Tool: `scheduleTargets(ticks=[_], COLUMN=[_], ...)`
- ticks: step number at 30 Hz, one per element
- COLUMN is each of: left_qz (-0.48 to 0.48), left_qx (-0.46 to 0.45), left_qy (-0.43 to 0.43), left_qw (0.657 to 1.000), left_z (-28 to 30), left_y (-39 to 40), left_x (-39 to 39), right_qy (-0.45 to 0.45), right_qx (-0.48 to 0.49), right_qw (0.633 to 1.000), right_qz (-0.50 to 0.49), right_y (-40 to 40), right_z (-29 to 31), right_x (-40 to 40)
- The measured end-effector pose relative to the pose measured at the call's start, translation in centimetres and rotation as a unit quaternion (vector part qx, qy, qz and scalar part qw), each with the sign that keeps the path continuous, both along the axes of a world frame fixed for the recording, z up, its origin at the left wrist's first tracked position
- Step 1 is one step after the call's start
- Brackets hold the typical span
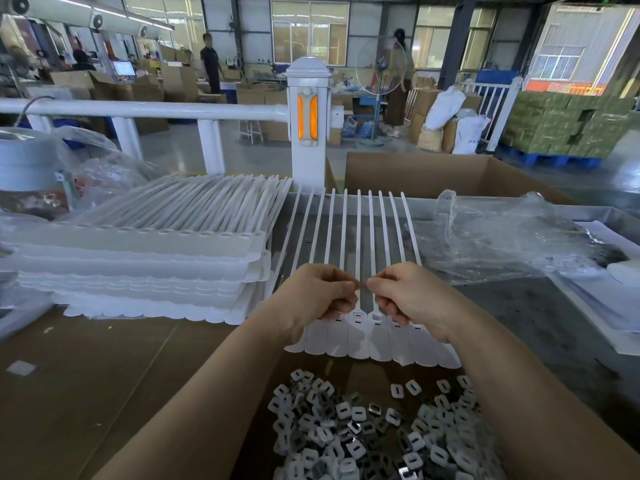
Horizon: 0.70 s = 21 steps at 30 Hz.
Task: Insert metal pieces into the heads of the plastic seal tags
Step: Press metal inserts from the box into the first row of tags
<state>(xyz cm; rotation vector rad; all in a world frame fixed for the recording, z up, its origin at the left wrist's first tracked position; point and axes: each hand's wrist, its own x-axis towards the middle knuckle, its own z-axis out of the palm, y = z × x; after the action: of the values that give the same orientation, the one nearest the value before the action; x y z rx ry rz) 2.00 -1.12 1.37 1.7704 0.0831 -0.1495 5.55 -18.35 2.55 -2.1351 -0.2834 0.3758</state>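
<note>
Both hands pinch 1 small metal piece (pixel 362 284) between them, left hand (pixel 320 297) and right hand (pixel 403 296) fingertip to fingertip; the tag heads (pixel 356 318) lie just below, straps running away from them

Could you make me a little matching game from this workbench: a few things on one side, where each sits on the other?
Things:
1. stack of tag sheets
2. pile of metal pieces
3. cardboard box
4. clear plastic bag

Places:
A. nearest the camera, between the forearms
B. far side, right of the white post
C. left of the hands
D. right of the hands

Pairs: 1-C, 2-A, 3-B, 4-D
</note>
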Motion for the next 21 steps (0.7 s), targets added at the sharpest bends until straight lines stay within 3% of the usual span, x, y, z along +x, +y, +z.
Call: scheduleTargets(ticks=[3, 7, 21], left_qz=[-0.028, -0.048, -0.048], left_qx=[0.158, 0.254, 0.277], left_qy=[-0.046, -0.073, -0.091], left_qw=[0.986, 0.963, 0.955], left_z=[-0.5, -1.0, -1.2], left_y=[-0.3, -0.8, -0.7], left_x=[0.0, -0.1, 0.0], right_qy=[-0.031, -0.016, -0.054], right_qx=[-0.1, -0.137, -0.228], right_qw=[0.995, 0.99, 0.971], right_qz=[0.0, 0.012, 0.044], right_y=[-0.6, -1.1, -0.3], right_z=[-0.1, -0.1, -0.9], right_x=[0.2, 0.5, 0.6])
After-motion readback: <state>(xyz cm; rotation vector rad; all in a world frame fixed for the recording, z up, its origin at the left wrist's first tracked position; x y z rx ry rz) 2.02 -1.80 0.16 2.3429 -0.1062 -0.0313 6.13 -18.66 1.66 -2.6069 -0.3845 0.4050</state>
